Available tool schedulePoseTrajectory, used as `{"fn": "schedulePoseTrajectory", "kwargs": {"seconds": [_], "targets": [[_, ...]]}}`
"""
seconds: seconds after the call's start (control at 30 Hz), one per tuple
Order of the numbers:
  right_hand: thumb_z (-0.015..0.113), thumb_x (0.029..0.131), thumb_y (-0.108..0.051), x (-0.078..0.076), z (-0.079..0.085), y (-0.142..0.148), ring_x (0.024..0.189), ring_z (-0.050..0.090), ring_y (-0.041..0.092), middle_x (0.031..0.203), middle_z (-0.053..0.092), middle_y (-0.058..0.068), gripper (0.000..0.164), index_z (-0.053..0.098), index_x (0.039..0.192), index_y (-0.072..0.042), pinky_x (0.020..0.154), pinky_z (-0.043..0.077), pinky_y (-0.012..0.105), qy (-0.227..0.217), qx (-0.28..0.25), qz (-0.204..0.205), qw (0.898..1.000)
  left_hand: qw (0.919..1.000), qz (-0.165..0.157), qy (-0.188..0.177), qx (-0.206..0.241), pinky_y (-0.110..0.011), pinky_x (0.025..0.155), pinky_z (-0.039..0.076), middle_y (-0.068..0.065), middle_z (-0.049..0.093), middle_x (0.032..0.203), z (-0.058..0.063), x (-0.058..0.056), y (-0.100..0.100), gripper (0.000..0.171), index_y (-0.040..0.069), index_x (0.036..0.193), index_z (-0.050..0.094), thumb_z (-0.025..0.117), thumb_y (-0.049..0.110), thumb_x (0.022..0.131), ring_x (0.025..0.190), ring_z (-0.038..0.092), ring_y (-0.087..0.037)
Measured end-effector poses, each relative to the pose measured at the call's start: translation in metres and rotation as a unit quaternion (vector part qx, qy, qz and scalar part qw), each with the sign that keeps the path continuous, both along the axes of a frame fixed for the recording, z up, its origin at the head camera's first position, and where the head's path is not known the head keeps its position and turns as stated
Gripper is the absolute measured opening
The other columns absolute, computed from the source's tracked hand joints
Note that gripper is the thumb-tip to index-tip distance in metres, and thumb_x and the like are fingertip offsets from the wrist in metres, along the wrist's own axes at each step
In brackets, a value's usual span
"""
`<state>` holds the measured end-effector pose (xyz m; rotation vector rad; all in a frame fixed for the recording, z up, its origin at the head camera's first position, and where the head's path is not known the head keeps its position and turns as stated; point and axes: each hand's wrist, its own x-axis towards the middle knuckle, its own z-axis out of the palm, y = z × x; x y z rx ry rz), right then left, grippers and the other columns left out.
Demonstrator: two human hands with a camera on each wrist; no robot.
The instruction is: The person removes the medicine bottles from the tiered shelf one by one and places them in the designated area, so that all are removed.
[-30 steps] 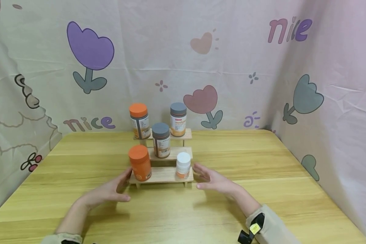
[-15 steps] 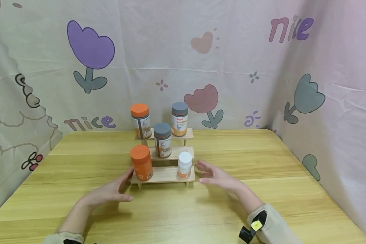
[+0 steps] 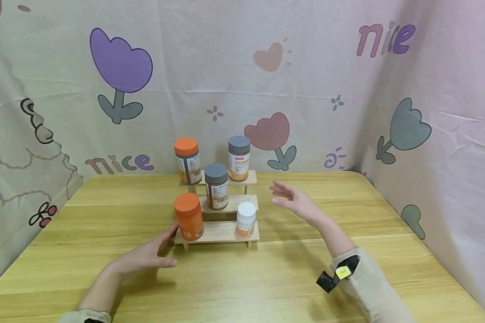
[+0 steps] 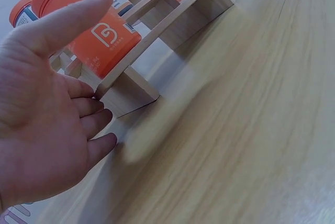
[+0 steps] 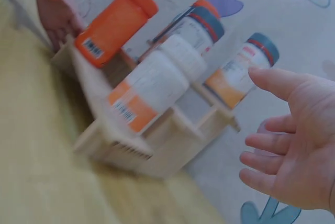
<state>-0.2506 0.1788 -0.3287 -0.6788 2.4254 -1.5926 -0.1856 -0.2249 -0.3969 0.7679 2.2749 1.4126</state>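
A stepped wooden rack (image 3: 220, 231) stands on the table and bears several bottles. On its lowest step are an orange bottle (image 3: 189, 217) at the left and a small white bottle (image 3: 246, 220) at the right. A grey-capped bottle (image 3: 217, 186) occupies the middle step. Up top stand an orange-capped bottle (image 3: 187, 161) and another grey-capped bottle (image 3: 239, 159). My left hand (image 3: 147, 256) is at the rack's left end, fingertips right at the lowest step, thumb apart. My right hand (image 3: 301, 204) hovers to the right of the rack, fingers extended and holding nothing.
The rack rests on a wood-grain table (image 3: 347, 251). A patterned cloth (image 3: 210, 58) hangs behind the table and along its sides. A black wrist strap with a small camera (image 3: 327, 280) sits on the right sleeve.
My right hand has moved away from the white bottle, back and to the right, and rises beside the upper steps. The left hand and the bottles keep their places on the rack.
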Motion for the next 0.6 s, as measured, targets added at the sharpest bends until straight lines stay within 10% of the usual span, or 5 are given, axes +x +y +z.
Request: {"fn": "schedulePoseTrajectory", "kwargs": {"seconds": [0.6], "targets": [[0.067, 0.086, -0.024, -0.036, 0.071, -0.059, 0.126, 0.041, 0.022, 0.139, 0.044, 0.010, 0.069, 0.032, 0.144, -0.011, 0.103, 0.037, 0.039, 0.048, -0.020, -0.088, 0.995, 0.9999, -0.010, -0.001, 0.010, -0.008, 0.098, 0.019, -0.029, -0.003, 0.149, 0.000, -0.001, 0.000, 0.089, -0.005, 0.145, -0.003, 0.062, 0.014, 0.087, 0.133, 0.008, -0.050]]}}
